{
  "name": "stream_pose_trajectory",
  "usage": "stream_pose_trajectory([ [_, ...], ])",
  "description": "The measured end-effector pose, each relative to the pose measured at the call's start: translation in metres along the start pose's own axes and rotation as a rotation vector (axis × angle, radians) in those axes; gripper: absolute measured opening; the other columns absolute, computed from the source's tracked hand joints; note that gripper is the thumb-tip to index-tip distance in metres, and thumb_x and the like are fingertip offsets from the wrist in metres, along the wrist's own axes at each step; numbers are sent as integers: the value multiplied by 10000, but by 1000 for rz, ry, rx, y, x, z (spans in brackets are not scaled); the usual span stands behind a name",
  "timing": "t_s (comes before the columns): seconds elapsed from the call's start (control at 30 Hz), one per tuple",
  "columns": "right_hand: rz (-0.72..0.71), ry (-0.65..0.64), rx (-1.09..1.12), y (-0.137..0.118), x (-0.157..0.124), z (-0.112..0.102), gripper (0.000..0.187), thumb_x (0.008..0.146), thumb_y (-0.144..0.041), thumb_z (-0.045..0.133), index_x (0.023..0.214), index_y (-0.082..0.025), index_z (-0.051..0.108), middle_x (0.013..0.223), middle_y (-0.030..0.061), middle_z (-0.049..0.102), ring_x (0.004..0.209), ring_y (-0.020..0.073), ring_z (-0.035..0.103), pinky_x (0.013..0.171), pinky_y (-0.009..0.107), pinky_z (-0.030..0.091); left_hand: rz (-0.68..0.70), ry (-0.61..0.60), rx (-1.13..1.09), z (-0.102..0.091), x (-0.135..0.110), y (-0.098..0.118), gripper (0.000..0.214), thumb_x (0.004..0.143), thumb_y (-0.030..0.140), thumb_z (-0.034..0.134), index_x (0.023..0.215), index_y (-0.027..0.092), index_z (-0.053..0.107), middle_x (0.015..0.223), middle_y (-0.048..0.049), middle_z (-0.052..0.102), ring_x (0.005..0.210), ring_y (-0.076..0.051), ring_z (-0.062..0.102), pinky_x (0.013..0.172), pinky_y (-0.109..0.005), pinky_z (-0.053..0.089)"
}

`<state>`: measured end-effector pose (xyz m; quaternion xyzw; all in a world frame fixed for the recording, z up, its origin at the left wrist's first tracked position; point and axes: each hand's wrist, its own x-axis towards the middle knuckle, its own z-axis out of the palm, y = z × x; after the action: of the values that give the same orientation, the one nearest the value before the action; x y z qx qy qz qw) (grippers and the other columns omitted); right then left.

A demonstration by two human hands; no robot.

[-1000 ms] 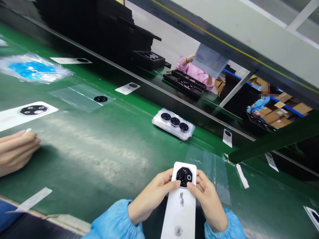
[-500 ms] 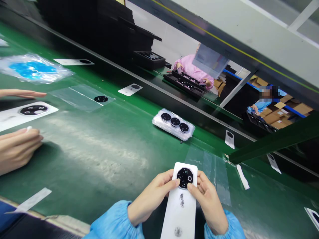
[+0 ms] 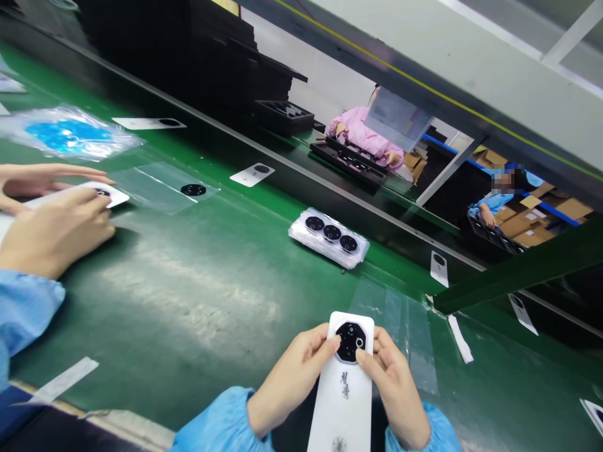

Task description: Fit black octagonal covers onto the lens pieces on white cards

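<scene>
A white phone back cover [image 3: 336, 408] with dark lettering is held upright between both hands near the bottom centre. Its black octagonal camera plate [image 3: 350, 343] faces me. My left hand [image 3: 299, 370] grips the left edge, thumb on the plate's lower left rim. On the other side my right hand [image 3: 393, 383] grips the right edge, its thumb at the plate's lower right. The fingers behind the cover are partly hidden. Beyond the hands lies a plastic-wrapped stack [image 3: 328, 238] with three black camera plates on top. A clear plastic sheet [image 3: 396, 333] lies flat behind my right hand.
At the left, a co-worker's hands [image 3: 61, 220] work on another white cover. Near them are a clear bag with blue pieces [image 3: 70, 135] and a film with a black plate [image 3: 193, 189]. More white covers [image 3: 252, 174] lie along the dark strip. A green post [image 3: 518, 270] slants at right.
The co-worker's near hand has moved right and up onto their cover. Covers on the dark strip have shifted slightly right. My hands keep nearly the same grip.
</scene>
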<state>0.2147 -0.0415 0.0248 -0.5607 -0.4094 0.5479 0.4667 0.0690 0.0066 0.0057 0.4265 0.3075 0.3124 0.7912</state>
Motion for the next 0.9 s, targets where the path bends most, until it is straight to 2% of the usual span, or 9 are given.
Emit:
stream_pose_trajectory([
  [0.1, -6, 22, 4, 1, 0, 0, 328, 762, -461, 643, 936, -200, 549, 837, 34, 663, 720, 192, 623, 599, 255, 478, 34, 23, 21, 1, 0, -1, 380, 801, 468, 559, 978, 139, 627, 855, -54, 661, 794, -204, 586, 684, -274, 449],
  [0.2, -12, 17, 14, 2, 2, -2, 325, 763, -461, 643, 936, -198, 564, 808, 24, 658, 686, 176, 612, 598, 249, 469, -11, -68, 13, -1, 0, 4, 386, 793, 481, 559, 951, 134, 617, 828, -56, 650, 764, -208, 595, 680, -297, 458],
  [0.27, -19, 15, 24, 3, 2, -4, 322, 763, -452, 646, 942, -194, 575, 799, 19, 655, 682, 168, 607, 598, 240, 458, -19, -75, 38, -4, 2, 8, 372, 786, 492, 558, 898, 141, 603, 795, -42, 632, 730, -194, 588, 660, -291, 455],
  [0.4, -27, -6, 35, 3, -1, -3, 303, 774, -438, 639, 938, -189, 584, 800, 16, 651, 689, 161, 602, 594, 231, 440, 52, 78, 121, -6, 8, 12, 338, 771, 487, 574, 721, 155, 536, 657, 15, 546, 616, -128, 503, 574, -230, 385],
  [0.5, -26, -4, 35, 2, -4, -1, 298, 768, -437, 646, 929, -193, 590, 795, 14, 653, 687, 164, 603, 593, 236, 439, 71, 114, 145, -4, 10, 10, 353, 745, 472, 607, 630, 172, 462, 571, 52, 465, 540, -94, 410, 513, -207, 315],
  [0.63, -32, -24, 24, 2, -4, -2, 298, 783, -427, 635, 952, -187, 583, 799, 25, 655, 694, 170, 609, 603, 247, 444, 75, 146, 173, 1, 11, 7, 344, 727, 447, 634, 621, 178, 448, 554, 69, 426, 521, -84, 370, 476, -196, 270],
  [0.77, -9, -127, 51, 9, -1, -8, 368, 768, -430, 656, 1037, -211, 533, 845, 28, 661, 706, 167, 619, 620, 260, 455, 108, 203, 149, -2, 13, 8, 344, 721, 445, 634, 622, 180, 439, 548, 70, 436, 524, -86, 389, 481, -191, 297],
  [0.9, 62, -204, -51, 11, -6, -23, 370, 665, -438, 748, 856, -179, 566, 750, 18, 659, 653, 152, 610, 574, 231, 430, 189, 298, 109, -10, 16, 16, 320, 789, 464, 546, 667, 194, 426, 577, 63, 478, 549, -93, 438, 515, -190, 359],
])
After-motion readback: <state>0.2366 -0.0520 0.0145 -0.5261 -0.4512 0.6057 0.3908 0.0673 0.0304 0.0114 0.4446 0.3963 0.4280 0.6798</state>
